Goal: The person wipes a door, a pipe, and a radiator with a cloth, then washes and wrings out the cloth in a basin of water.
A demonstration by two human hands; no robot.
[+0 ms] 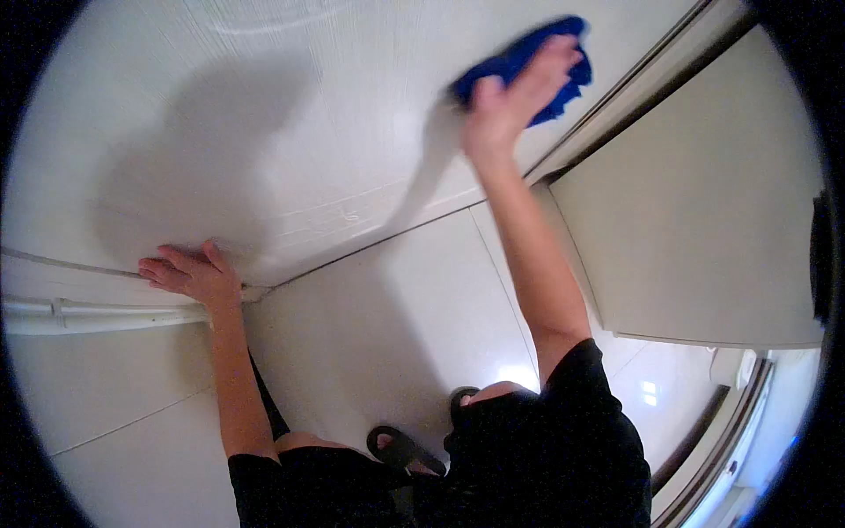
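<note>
My right hand point(506, 110) is pressed over a crumpled blue cloth point(572, 84), holding it against a white door panel point(352, 114) with faint grain lines. Motion blurs this hand slightly, and part of the cloth is hidden under it. Lower on the left, my left hand point(194, 275) rests with its fingers spread on the panel's edge, holding nothing. Both arms are stretched out, and their shadows fall on the white surface.
Pale floor tiles point(422, 290) lie below, where my feet stand in dark slippers point(405, 451). A white pipe point(106, 317) runs along the left. On the right stands another pale door panel point(704, 202), with a sliding track point(722, 440) below it.
</note>
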